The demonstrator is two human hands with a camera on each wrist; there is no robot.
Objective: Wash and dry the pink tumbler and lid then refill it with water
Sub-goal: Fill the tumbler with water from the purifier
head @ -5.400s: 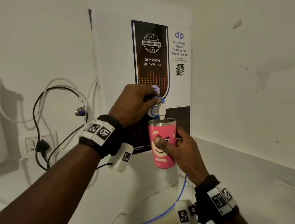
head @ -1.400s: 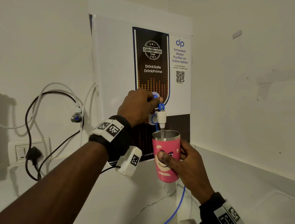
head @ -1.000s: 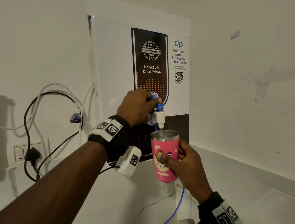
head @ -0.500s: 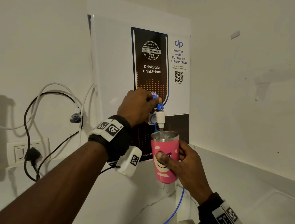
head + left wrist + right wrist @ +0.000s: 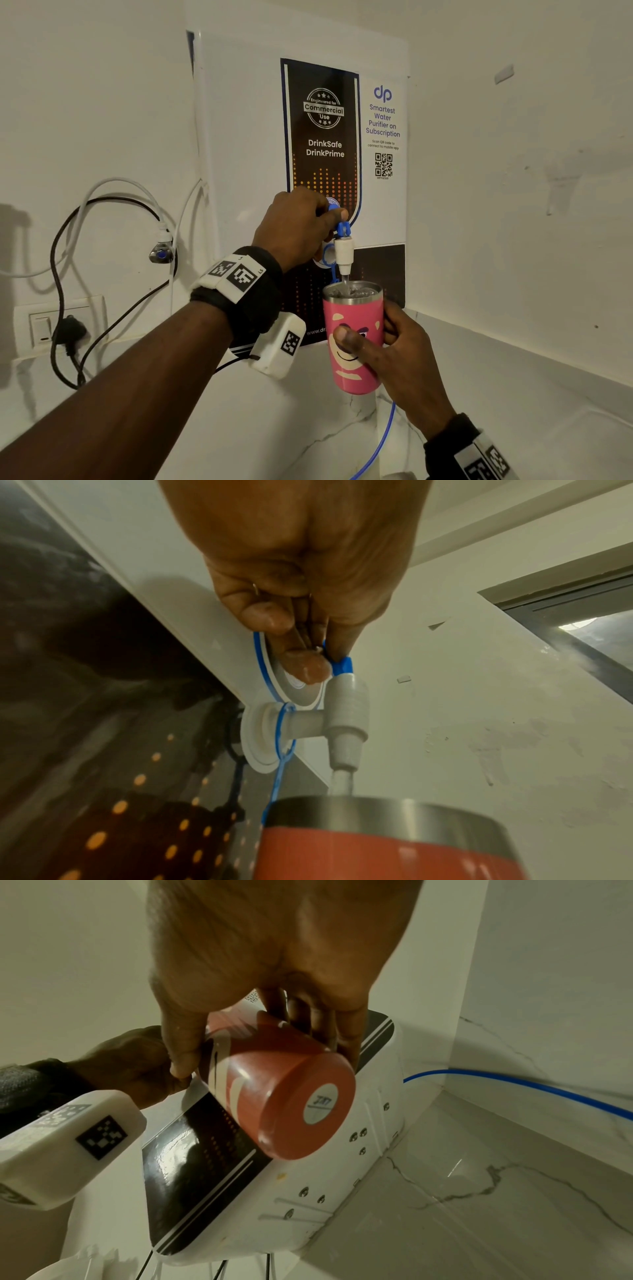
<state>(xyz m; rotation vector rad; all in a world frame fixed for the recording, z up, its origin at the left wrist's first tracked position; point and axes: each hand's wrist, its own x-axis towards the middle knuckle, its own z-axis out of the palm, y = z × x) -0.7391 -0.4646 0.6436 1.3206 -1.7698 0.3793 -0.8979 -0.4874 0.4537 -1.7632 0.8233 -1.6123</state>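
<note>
The pink tumbler [image 5: 356, 346] with a steel rim and a cartoon face is held upright under the purifier's white tap [image 5: 343, 251]. My right hand [image 5: 394, 346] grips its body, thumb across the front; from below, the tumbler's base [image 5: 301, 1104] shows between thumb and fingers. My left hand [image 5: 301, 228] pinches the tap's blue lever [image 5: 342, 665]. A thin stream of water [image 5: 342, 781] runs from the spout into the tumbler [image 5: 387, 842], and water shows close below the rim. No lid is in view.
The white wall-mounted water purifier [image 5: 239, 137] fills the corner above a marble counter [image 5: 513, 394]. A blue tube [image 5: 514, 1088] runs along the counter behind the tumbler. Black and white cables [image 5: 102, 205], a valve and a wall socket [image 5: 58, 325] are to the left.
Both hands hold their places at the tap. Water keeps running and the level in the tumbler has risen towards the rim.
</note>
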